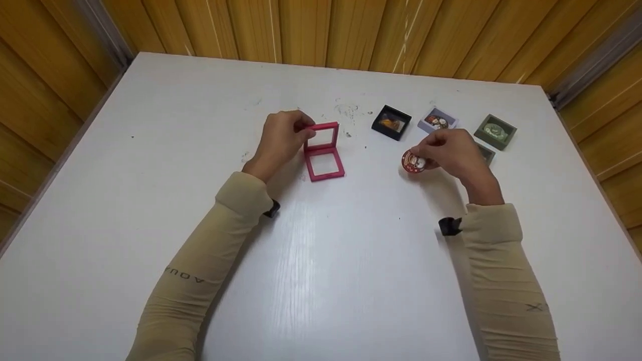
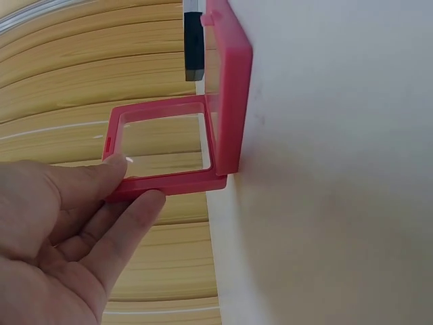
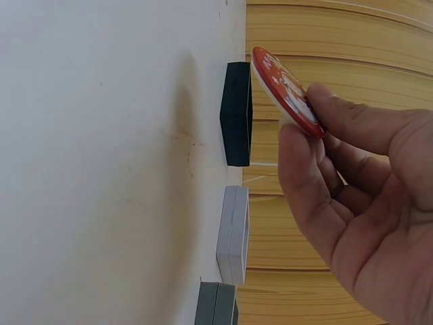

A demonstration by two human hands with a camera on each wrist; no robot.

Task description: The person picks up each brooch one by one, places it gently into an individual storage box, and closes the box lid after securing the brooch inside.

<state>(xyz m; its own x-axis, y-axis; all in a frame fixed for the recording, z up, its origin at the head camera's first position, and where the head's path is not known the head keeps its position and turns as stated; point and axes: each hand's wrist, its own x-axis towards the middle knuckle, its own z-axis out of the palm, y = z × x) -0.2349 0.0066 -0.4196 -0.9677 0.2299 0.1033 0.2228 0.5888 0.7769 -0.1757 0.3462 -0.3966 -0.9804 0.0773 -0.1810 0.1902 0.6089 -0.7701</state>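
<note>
My left hand [image 1: 284, 140] pinches the raised half of a pink hinged display frame [image 1: 324, 177] between thumb and fingers. That frame stands unfolded on the table, its lower half flat and its clear window bare; the left wrist view shows the thumb on the pink rim [image 2: 162, 184]. Over the table to the right, my right hand [image 1: 454, 153] pinches a round red badge [image 1: 414, 162] by its edge. The badge has a printed picture on its face and a pale back, seen edge-on in the right wrist view, where the badge [image 3: 287, 91] is held off the table.
Behind the right hand lie a black display frame [image 1: 391, 122], a lilac frame [image 1: 438, 120] and a green frame [image 1: 495, 132], each with something inside. Another green frame [image 1: 486, 154] is partly hidden by the hand. A wood-panelled wall [image 1: 301, 30] borders the white table [image 1: 326, 260].
</note>
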